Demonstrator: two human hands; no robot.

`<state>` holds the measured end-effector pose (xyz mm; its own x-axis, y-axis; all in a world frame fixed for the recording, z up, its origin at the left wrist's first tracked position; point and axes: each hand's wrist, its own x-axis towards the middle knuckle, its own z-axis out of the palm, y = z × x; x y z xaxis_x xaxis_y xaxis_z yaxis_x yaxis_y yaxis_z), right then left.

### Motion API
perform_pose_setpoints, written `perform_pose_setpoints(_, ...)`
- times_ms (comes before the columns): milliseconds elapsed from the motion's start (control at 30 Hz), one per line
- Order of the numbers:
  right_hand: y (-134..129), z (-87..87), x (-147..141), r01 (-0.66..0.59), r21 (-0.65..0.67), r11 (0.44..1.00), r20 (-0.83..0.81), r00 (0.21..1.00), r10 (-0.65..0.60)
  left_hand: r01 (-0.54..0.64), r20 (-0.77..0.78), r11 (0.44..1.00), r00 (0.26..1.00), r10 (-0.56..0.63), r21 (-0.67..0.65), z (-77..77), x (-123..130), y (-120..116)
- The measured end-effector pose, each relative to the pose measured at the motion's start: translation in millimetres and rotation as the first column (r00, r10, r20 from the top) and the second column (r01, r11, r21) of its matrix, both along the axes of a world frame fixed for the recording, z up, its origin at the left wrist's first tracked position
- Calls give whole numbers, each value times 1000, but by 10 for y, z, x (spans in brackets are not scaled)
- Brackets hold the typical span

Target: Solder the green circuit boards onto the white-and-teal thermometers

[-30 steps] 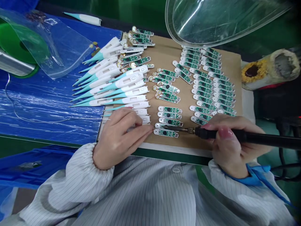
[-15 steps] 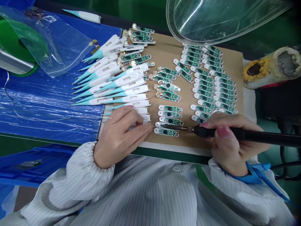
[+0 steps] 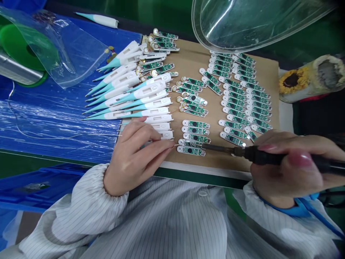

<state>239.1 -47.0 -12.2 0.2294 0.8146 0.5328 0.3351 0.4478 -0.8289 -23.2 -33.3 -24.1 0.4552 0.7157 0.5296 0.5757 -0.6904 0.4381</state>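
Note:
My left hand (image 3: 138,151) is closed in a pinch on thin solder wire (image 3: 67,136), whose end pokes out just left of the small circuit boards. A black-handled soldering iron (image 3: 250,154) is gripped in my right hand (image 3: 293,165), its tip pointing left over the lower boards. A wisp of pale smoke seems to hang by the tip. Below it lies the nearest circuit board (image 3: 191,150), green with a white round end. White and teal digital thermometers (image 3: 149,93) lie in an overlapping row beyond my left hand, some partly hidden by it.
More circuit boards (image 3: 234,97) lie in columns on the brown board (image 3: 185,57). A clear plastic shield (image 3: 242,25) overhangs the far edge. At left are a green solder spool (image 3: 24,46) and a plastic bag (image 3: 67,54); at right, a holder with a yellow sponge (image 3: 293,80).
My right hand has drawn the soldering iron to the right, its tip sliding away from the boards' white ends. My left hand has shifted slightly left, still pinching the wire.

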Motion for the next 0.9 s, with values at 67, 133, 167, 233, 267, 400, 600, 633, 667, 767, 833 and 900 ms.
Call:
perform_pose_setpoints(67,15,3,10,25,69,997,-55,998,-21,8,15,1000,1000,-8,-12,11,-1,-20)
perform_pose_setpoints(133,31,-20,19,17,93,996,-53,999,-12,21,17,1000,1000,-21,-2,0,-3,-35)
perform_pose_setpoints(167,37,-38,21,12,99,995,-30,1000,-9,26,9,1000,1000,-26,0,-11,-3,-41)
perform_pose_setpoints(233,42,-76,18,14,122,992,35,999,-19,30,-21,999,999,-30,-11,-37,-5,-51)
perform_pose_setpoints(267,41,-94,13,18,108,994,65,998,-26,34,-31,999,999,-34,-11,-49,-6,-55)
perform_pose_setpoints(400,35,-145,-5,-57,89,994,97,994,48,44,-52,999,998,-44,-15,-83,-9,-66)
perform_pose_setpoints(600,29,-160,-14,-127,56,990,113,986,120,45,-63,999,997,-46,-19,-96,-18,-69)
perform_pose_setpoints(633,25,-156,-22,-120,44,992,111,987,115,45,-65,999,997,-46,-21,-95,-17,-68)
perform_pose_setpoints(667,20,-152,-31,-113,39,993,110,988,108,47,-65,999,997,-48,-22,-95,-17,-68)
perform_pose_setpoints(767,13,-141,-49,-98,28,995,120,988,94,55,-60,998,997,-56,-25,-94,-16,-63)
perform_pose_setpoints(833,15,-140,-49,-108,19,994,125,987,105,56,-62,998,996,-58,-26,-99,-19,-61)
perform_pose_setpoints(900,22,-147,-43,-129,28,991,120,985,125,59,-64,998,996,-60,-27,-108,-21,-61)
